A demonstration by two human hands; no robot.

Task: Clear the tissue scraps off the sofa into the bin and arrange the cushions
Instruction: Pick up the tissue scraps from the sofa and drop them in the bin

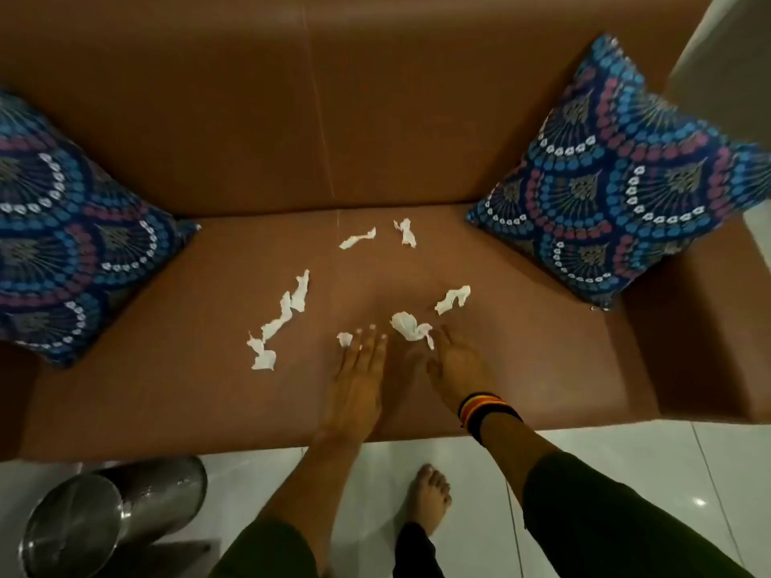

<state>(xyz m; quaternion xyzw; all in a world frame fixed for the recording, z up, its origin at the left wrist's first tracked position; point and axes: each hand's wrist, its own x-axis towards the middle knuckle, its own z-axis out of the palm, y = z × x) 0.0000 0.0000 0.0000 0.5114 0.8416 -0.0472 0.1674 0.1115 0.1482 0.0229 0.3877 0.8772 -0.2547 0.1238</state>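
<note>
Brown sofa (521, 369) holds scattered scraps (277, 323); both hands, left hand (359, 369) and right hand (457, 365), lie spread, empty, and a sweep could flick light pieces past the bin (112, 519) onto floor.

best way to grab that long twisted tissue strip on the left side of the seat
Pinch the long tissue strip near its middle, where it narrows into a twisted band, coming straight down from above. It lies flat and diagonal on the sofa seat, so no edge can be got under. The left hand is nearest, resting flat just to the strip's right; gathering both ends toward the middle would likely lift it whole.
</note>
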